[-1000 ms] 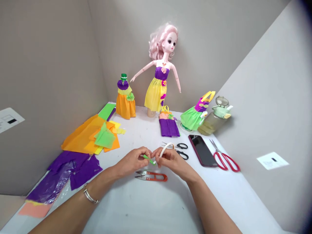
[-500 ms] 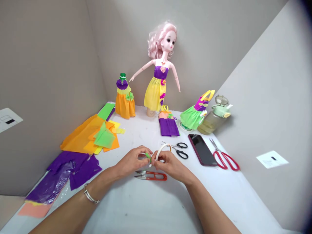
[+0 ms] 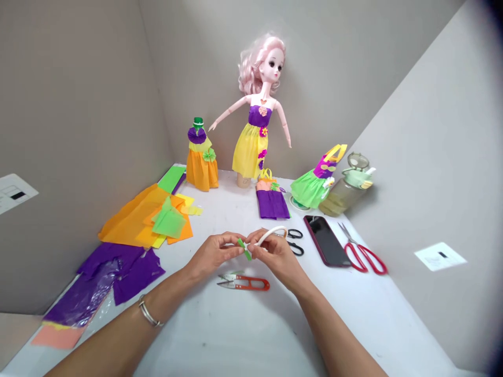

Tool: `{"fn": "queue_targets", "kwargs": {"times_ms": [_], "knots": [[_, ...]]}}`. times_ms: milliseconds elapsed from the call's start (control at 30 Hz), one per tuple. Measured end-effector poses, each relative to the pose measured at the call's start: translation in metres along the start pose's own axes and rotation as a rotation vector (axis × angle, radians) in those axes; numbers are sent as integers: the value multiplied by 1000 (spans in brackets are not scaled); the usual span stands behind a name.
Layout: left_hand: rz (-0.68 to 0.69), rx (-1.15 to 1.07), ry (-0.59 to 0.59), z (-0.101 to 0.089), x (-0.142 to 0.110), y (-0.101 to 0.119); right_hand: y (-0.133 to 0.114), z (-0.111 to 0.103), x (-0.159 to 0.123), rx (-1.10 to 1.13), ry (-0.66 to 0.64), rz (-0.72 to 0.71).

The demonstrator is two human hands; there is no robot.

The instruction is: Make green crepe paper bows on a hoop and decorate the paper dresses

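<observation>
My left hand (image 3: 218, 251) is closed, its thumb and fingertips pinching a small folded strip of green paper (image 3: 244, 248). My right hand (image 3: 273, 256) is closed on a narrow white roll of tape (image 3: 277, 229), and its fingertips meet the green paper from the right. A bit of white shows between the fingers at the paper's middle; I cannot tell if it is tape. Just below the hands lie thread snips (image 3: 245, 283) with a red handle, blades to the left. Black-handled scissors (image 3: 296, 247) lie partly hidden behind my right hand.
Orange paper (image 3: 133, 220) and purple paper (image 3: 129, 272) lie at left. A doll (image 3: 251, 146), a dressed bottle (image 3: 201, 167), a small purple dress (image 3: 272, 203) and a green dress (image 3: 312, 188) stand or lie behind. At right are a phone (image 3: 327, 241), red scissors (image 3: 363, 254) and a water bottle (image 3: 341, 196).
My hands have risen slightly, and the tape roll has tipped to the right, over the black scissors. The green paper now stands more plainly between both sets of fingertips.
</observation>
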State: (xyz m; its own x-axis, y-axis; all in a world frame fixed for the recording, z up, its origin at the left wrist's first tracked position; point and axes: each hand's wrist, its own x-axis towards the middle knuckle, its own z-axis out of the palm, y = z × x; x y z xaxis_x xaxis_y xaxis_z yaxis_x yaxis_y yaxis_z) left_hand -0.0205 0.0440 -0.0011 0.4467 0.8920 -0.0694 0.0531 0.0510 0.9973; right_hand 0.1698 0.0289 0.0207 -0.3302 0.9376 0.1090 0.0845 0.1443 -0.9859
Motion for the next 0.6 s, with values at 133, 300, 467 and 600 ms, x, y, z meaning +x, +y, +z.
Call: {"fn": "queue_targets", "kwargs": {"times_ms": [133, 300, 467, 600], "knots": [[10, 2, -20, 0, -1, 0, 1, 2, 0, -50, 9, 15], [25, 14, -36, -1, -2, 2, -1, 2, -1, -92, 15, 20], [25, 4, -39, -1, -1, 2, -1, 2, -2, -122, 15, 21], [23, 25, -36, -1, -1, 2, -1, 2, -2, -150, 20, 17]]}}
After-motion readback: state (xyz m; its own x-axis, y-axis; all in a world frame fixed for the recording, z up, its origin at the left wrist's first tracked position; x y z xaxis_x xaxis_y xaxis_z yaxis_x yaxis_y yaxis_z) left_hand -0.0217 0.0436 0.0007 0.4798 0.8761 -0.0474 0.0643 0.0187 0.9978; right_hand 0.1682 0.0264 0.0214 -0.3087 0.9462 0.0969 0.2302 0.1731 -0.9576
